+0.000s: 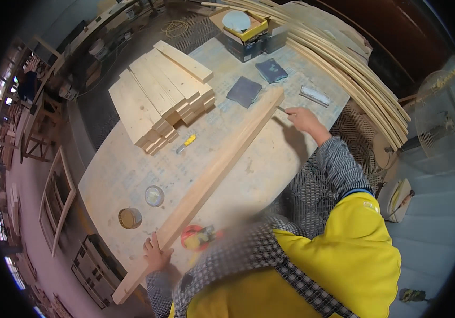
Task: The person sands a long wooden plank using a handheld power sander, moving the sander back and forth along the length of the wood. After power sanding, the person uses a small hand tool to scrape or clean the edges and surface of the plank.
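A long square-edged wooden beam (215, 175) lies diagonally across the worktable (104, 175). My left hand (157, 254) rests on the beam near its lower end, fingers spread over its top and side. Near the far end, my right hand (304, 119) is closed on a small thin tool (281, 109), whose dark tip meets the beam's side; its exact kind cannot be told. Beyond the beam lie two dark abrasive pads (244, 91) (271, 70). A metal-edged scraper or filler blade (314, 96) is to the right of the beam's far end.
Stacked planks (160, 95) stand at the back left, a yellow utility knife (187, 144) before them. Two round containers (130, 218) (154, 196) and a red dish (195, 237) flank the beam. An open box (247, 43) and long wood strips (347, 75) lie behind; a fan (442, 119) stands right.
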The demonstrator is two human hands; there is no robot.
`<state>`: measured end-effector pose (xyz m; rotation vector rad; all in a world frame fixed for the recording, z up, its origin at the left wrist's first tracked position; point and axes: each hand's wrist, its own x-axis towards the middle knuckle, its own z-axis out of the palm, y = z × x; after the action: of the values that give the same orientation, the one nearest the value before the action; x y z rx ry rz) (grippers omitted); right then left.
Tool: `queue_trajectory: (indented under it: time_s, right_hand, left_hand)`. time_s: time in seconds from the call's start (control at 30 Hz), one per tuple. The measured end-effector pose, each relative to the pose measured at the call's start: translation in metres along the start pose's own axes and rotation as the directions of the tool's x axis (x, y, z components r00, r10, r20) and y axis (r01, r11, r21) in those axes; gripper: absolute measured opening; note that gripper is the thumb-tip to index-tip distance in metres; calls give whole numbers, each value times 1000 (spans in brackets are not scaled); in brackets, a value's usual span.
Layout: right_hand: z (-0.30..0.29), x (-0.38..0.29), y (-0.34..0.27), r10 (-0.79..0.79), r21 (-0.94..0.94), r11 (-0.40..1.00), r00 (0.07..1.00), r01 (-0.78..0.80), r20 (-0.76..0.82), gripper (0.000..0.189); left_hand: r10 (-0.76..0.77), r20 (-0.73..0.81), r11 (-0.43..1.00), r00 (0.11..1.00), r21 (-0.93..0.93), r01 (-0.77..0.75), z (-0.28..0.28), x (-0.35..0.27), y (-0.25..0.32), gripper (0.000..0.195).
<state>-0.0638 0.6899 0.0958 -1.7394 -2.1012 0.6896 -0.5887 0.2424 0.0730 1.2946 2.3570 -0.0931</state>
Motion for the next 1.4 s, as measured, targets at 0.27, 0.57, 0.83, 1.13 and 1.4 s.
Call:
queue_trajectory:
  time_s: [0.27,0.57,0.83,1.13,1.4]
  right_hand:
    - [-35,88,-23,-71,-594,759,942,265,329,28]
    - [-31,118,-51,-85,-633,609,833,478,547,18]
    - [-40,133,-62,-118,-590,598,787,543,606,18]
    - [-19,149,-66,-174,-599,527,767,603,618,18]
    - [-22,143,-32,-295,-518,552,734,654,612,20]
  left_hand:
    - [-15,-34,998,999,63,17,4,18,55,84]
    - [-87,-26,991,996,98,90,5,18,65,87]
    - [-112,-2,990,994,82,112,5,18,65,88]
    - [-116,-49,992,992,46,119,4,12,66,85]
    - [-135,-105,982,985,120,148,3,21,62,77]
